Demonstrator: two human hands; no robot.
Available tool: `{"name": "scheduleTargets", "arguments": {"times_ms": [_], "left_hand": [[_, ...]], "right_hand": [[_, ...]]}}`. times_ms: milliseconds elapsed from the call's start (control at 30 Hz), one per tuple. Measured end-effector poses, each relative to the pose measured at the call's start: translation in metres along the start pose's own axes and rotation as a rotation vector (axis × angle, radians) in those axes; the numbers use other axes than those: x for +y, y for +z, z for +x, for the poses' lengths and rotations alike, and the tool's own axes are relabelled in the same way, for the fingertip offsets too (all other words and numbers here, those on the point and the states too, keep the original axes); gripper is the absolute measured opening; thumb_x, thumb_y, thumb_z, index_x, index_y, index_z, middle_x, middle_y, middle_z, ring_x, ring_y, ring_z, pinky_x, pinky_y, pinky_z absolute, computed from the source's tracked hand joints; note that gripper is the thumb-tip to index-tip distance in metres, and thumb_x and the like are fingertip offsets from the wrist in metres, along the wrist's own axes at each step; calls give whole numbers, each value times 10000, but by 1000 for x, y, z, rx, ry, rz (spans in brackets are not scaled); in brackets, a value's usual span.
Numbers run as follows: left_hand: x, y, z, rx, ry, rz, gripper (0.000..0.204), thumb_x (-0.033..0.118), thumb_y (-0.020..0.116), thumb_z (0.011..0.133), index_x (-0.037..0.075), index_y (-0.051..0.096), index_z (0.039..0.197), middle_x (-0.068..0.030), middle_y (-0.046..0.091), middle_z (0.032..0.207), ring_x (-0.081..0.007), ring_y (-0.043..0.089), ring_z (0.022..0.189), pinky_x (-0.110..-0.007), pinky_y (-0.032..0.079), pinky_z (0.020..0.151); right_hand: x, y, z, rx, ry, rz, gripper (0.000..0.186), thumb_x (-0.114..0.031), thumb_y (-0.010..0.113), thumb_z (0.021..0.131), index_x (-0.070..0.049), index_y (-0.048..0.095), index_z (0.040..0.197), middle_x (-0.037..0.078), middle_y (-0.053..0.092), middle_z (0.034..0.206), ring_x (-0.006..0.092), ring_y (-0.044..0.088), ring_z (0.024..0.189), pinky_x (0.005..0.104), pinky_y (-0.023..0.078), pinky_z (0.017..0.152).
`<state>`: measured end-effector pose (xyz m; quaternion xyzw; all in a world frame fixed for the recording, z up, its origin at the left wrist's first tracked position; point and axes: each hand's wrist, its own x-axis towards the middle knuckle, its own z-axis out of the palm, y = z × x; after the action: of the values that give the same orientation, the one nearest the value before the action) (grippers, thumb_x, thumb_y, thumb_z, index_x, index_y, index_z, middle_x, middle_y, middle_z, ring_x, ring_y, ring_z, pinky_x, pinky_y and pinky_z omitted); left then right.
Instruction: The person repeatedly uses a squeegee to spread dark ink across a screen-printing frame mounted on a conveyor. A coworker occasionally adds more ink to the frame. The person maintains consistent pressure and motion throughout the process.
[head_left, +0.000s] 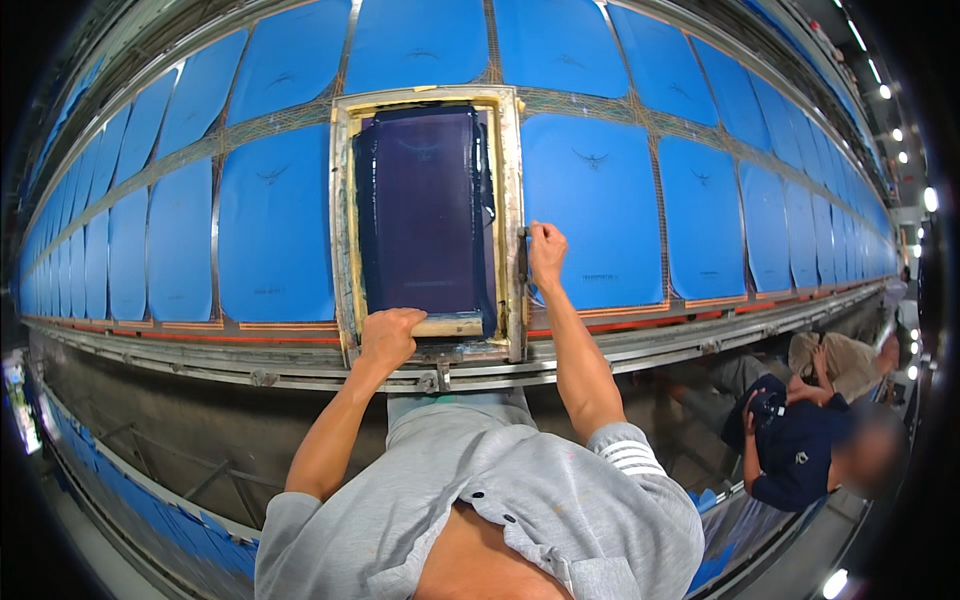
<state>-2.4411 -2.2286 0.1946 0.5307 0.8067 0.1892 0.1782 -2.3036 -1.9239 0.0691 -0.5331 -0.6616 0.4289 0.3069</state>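
Observation:
A screen printing frame (510,180) with worn, pale edges lies over the blue panels in front of me. Dark ink coats the margins of its purple mesh (425,210). At the frame's near end rests a squeegee (452,327) with a pale wooden bar. My left hand (388,338) is closed round the left end of that bar. Beside the frame's right edge, my right hand (547,252) is closed at a small dark handle (522,250), mostly at its upper part. A printed blue panel (590,200) lies just right of the frame.
Blue panels (275,225) run in two rows along a long table, edged by a metal rail (300,377) near my waist. Behind me to the right, a person (810,440) in dark clothes holds a black device; another person (850,360) is beside them. More blue panels (150,485) lie behind.

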Motion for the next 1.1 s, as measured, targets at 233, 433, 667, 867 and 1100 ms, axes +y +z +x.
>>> {"name": "scheduleTargets", "arguments": {"times_ms": [233, 433, 667, 867, 1100], "left_hand": [[-12, 11, -25, -45, 21, -10, 340, -26, 638, 704, 53, 762, 1011, -121, 752, 1024, -297, 714, 939, -418, 560, 789], [-24, 33, -36, 11, 42, 35, 312, -25, 646, 693, 47, 750, 978, -115, 744, 952, -302, 710, 904, -424, 551, 773], [-52, 11, 53, 168, 65, 57, 413, -1, 687, 655, 53, 710, 1064, -121, 719, 1079, -308, 673, 1017, -409, 521, 864], [-102, -21, 223, 336, 134, 108, 98, 36, 635, 692, 90, 668, 767, -133, 692, 802, -356, 677, 749, -475, 529, 668], [-113, -108, 372, -43, -36, 259, 262, 103, 684, 724, 165, 785, 958, -160, 740, 868, -370, 712, 834, -471, 564, 757]], "right_hand": [[-7, 8, -7, 53, -69, -124, 372, -271, 616, 906, 78, 577, 785, 259, 546, 698, 318, 464, 599, 454, 414, 617], [-16, 20, -7, 68, 7, -257, 377, -312, 567, 910, 49, 629, 818, 288, 606, 795, 466, 566, 705, 517, 434, 673], [-30, 18, -18, 36, -18, -376, 390, -334, 551, 963, 8, 710, 1060, 258, 646, 1039, 429, 606, 926, 485, 477, 840], [-98, 43, 30, 212, -569, -381, 426, -269, 671, 939, 35, 620, 1233, 225, 567, 1176, 407, 518, 1109, 493, 429, 949], [-243, 131, 159, -580, -867, -621, 356, -342, 739, 821, -77, 723, 1058, 150, 713, 962, 349, 666, 959, 464, 512, 870]]}}
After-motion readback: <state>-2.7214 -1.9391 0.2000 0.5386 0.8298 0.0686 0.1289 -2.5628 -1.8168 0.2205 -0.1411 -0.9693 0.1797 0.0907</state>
